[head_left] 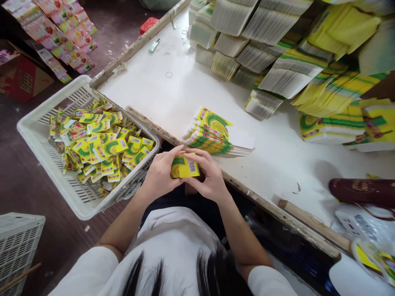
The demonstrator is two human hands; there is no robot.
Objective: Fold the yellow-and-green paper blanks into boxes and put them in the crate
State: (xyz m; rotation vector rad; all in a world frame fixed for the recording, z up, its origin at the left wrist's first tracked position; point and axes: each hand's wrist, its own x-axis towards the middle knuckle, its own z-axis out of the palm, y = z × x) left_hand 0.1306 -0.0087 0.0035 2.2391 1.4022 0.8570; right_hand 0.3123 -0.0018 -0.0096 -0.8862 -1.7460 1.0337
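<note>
Between my two hands is a small yellow and green card packet (189, 166) with a barcode, held over my lap at the table's front edge. My left hand (162, 170) grips its left end, fingers curled over the top. The right end is pinched by my right hand (208, 172), thumb below and fingers above. Just beyond my hands, a fanned stack of yellow and green printed cards (212, 131) lies on the white table (148, 86). To the left stands a white plastic basket (33, 127) holding several folded yellow packets (105, 148).
Tall stacks of cards (286, 74) fill the table's back right. A dark red cylinder (361, 191) and a power strip (352, 222) lie at the right. A small cutter (154, 45) rests farther back. Another crate (21, 238) stands at lower left.
</note>
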